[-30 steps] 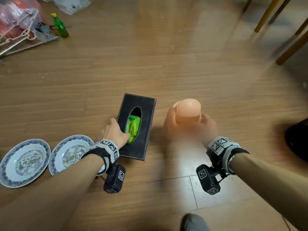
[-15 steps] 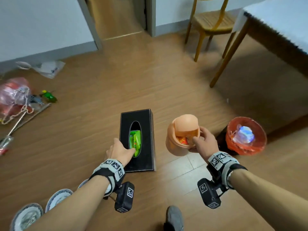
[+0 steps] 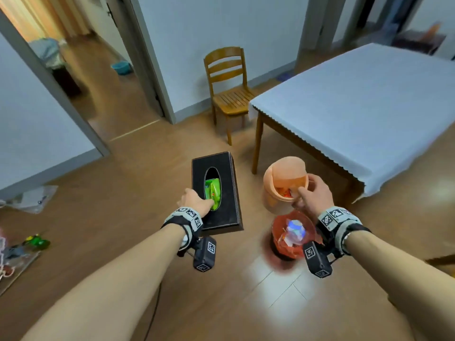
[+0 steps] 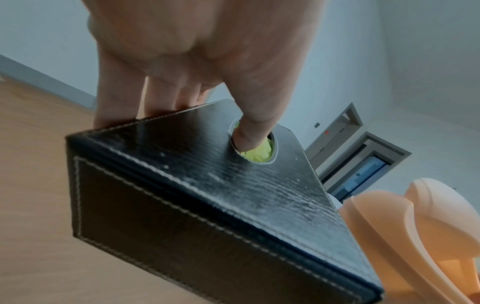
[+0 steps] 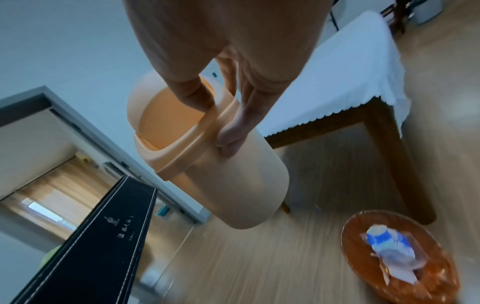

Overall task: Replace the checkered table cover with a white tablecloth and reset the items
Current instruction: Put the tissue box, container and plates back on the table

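Observation:
My left hand (image 3: 195,201) carries a black leather tissue box (image 3: 221,212) clear of the floor, thumb hooked into its oval slot, fingers (image 4: 122,107) down its far side. A green pack (image 3: 213,193) shows in the slot. My right hand (image 3: 311,194) grips a small peach swing-lid bin (image 3: 275,190) by its rim, thumb inside the opening, fingers (image 5: 233,131) outside. The table (image 3: 257,143) with the white tablecloth (image 3: 369,102) stands ahead on the right, its top bare.
A wooden chair (image 3: 229,94) stands against the wall left of the table. An orange waste basket (image 3: 293,233) with wrappers sits on the floor under my right wrist. Bags and a green bottle (image 3: 37,242) lie at the left edge. Open doorways lie at the far left.
Both hands have lifted the tissue box and the bin off the floor. My view has tilted up from the floor to the table and chair. The plates have dropped out of sight.

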A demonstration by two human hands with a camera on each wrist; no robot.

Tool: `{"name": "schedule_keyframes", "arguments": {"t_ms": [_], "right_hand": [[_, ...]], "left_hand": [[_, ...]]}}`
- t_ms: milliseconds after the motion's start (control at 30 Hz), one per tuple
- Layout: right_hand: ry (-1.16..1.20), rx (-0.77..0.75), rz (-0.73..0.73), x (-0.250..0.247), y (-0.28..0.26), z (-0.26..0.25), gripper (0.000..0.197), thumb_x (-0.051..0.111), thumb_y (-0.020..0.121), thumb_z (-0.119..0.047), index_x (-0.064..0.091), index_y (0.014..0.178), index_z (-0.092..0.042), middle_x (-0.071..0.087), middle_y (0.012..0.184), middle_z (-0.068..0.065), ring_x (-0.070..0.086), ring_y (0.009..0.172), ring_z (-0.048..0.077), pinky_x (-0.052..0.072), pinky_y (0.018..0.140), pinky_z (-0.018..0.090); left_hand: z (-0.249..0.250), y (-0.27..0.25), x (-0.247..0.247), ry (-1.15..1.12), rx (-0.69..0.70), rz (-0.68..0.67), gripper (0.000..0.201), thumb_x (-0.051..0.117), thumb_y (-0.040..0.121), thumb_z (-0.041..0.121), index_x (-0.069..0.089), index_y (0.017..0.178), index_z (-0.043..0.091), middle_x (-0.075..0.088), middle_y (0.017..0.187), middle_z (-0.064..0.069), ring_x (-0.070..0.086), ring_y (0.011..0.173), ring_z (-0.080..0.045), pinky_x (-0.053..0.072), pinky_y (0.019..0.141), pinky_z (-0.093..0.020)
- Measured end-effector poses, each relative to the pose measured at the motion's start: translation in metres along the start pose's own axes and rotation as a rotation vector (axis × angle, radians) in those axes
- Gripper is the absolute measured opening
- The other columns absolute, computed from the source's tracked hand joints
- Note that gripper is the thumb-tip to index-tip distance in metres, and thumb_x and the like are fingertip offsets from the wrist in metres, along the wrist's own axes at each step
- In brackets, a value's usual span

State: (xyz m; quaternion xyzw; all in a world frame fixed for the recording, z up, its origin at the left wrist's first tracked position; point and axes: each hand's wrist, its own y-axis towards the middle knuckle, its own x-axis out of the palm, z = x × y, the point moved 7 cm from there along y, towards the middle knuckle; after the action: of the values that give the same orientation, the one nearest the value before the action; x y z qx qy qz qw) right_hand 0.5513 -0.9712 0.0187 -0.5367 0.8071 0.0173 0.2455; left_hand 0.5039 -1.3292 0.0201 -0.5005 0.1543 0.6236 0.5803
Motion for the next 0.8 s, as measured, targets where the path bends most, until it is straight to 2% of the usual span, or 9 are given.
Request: {"name": "schedule_keyframes", "arguments": {"t_ms": [67, 167, 233, 300, 400, 533, 700, 800], "right_hand": [[-0.017, -0.008, 0.065, -0.039, 0.016, -0.005, 0.050, 0.064, 0.090, -0.019, 0.047, 0.137, -0.024, 0.057, 0.118, -0.003, 0.073, 0.064, 0.021, 0.063, 0.067, 0.035], [0.012, -0.001, 0.122, -0.089, 0.045, -0.007, 0.053, 0.066, 0.090, -0.021, 0.046, 0.139, -0.021, 0.059, 0.120, 0.001, 0.074, 0.063, 0.025, 0.063, 0.068, 0.040], [0.049, 0.023, 0.167, -0.119, 0.063, -0.005, 0.054, 0.067, 0.089, -0.018, 0.046, 0.139, -0.018, 0.058, 0.120, 0.004, 0.073, 0.068, 0.032, 0.063, 0.070, 0.047], [0.080, 0.034, 0.219, -0.147, 0.082, -0.004, 0.055, 0.066, 0.088, -0.013, 0.046, 0.139, -0.016, 0.057, 0.123, 0.005, 0.072, 0.075, 0.035, 0.062, 0.068, 0.049], [0.074, 0.054, 0.272, -0.186, 0.114, -0.003, 0.054, 0.064, 0.088, -0.012, 0.046, 0.140, -0.015, 0.054, 0.123, 0.001, 0.071, 0.076, 0.032, 0.062, 0.067, 0.049], [0.097, 0.104, 0.301, -0.233, 0.164, 0.004, 0.059, 0.066, 0.087, -0.015, 0.044, 0.142, -0.018, 0.054, 0.130, 0.003, 0.070, 0.088, 0.031, 0.063, 0.065, 0.045], [0.105, 0.149, 0.332, -0.279, 0.225, 0.013, 0.054, 0.068, 0.088, -0.018, 0.047, 0.137, -0.020, 0.056, 0.128, 0.002, 0.073, 0.077, 0.027, 0.063, 0.063, 0.043], [0.119, 0.162, 0.332, -0.300, 0.264, 0.022, 0.053, 0.067, 0.088, -0.015, 0.047, 0.137, -0.019, 0.056, 0.126, 0.002, 0.072, 0.077, 0.025, 0.063, 0.061, 0.039]], "left_hand": [[0.047, 0.011, 0.009, 0.004, 0.038, -0.010, 0.072, 0.073, 0.080, 0.041, 0.041, 0.132, 0.002, 0.057, 0.127, -0.016, 0.055, 0.117, -0.036, 0.047, 0.093, -0.041], [0.114, 0.030, 0.031, 0.000, 0.095, -0.034, 0.073, 0.076, 0.075, 0.044, 0.046, 0.128, 0.003, 0.062, 0.120, -0.015, 0.060, 0.109, -0.035, 0.052, 0.090, -0.041], [0.157, 0.043, 0.052, 0.006, 0.131, -0.059, 0.075, 0.076, 0.073, 0.045, 0.048, 0.128, 0.003, 0.063, 0.120, -0.015, 0.061, 0.109, -0.036, 0.052, 0.092, -0.043], [0.199, 0.055, 0.075, 0.016, 0.166, -0.097, 0.076, 0.076, 0.073, 0.046, 0.047, 0.129, 0.003, 0.062, 0.122, -0.015, 0.061, 0.109, -0.035, 0.052, 0.092, -0.043], [0.263, 0.072, 0.109, 0.017, 0.208, -0.150, 0.075, 0.074, 0.076, 0.046, 0.046, 0.132, 0.004, 0.060, 0.125, -0.014, 0.060, 0.110, -0.035, 0.050, 0.089, -0.039], [0.349, 0.094, 0.152, -0.012, 0.239, -0.214, 0.079, 0.074, 0.075, 0.044, 0.044, 0.134, 0.001, 0.060, 0.127, -0.016, 0.059, 0.113, -0.036, 0.049, 0.091, -0.039], [0.437, 0.109, 0.191, 0.005, 0.262, -0.258, 0.080, 0.074, 0.075, 0.045, 0.043, 0.133, 0.000, 0.060, 0.126, -0.016, 0.060, 0.111, -0.036, 0.051, 0.090, -0.039], [0.480, 0.121, 0.213, 0.036, 0.274, -0.259, 0.077, 0.074, 0.076, 0.046, 0.045, 0.132, 0.001, 0.059, 0.127, -0.016, 0.060, 0.111, -0.035, 0.052, 0.090, -0.039]]}}
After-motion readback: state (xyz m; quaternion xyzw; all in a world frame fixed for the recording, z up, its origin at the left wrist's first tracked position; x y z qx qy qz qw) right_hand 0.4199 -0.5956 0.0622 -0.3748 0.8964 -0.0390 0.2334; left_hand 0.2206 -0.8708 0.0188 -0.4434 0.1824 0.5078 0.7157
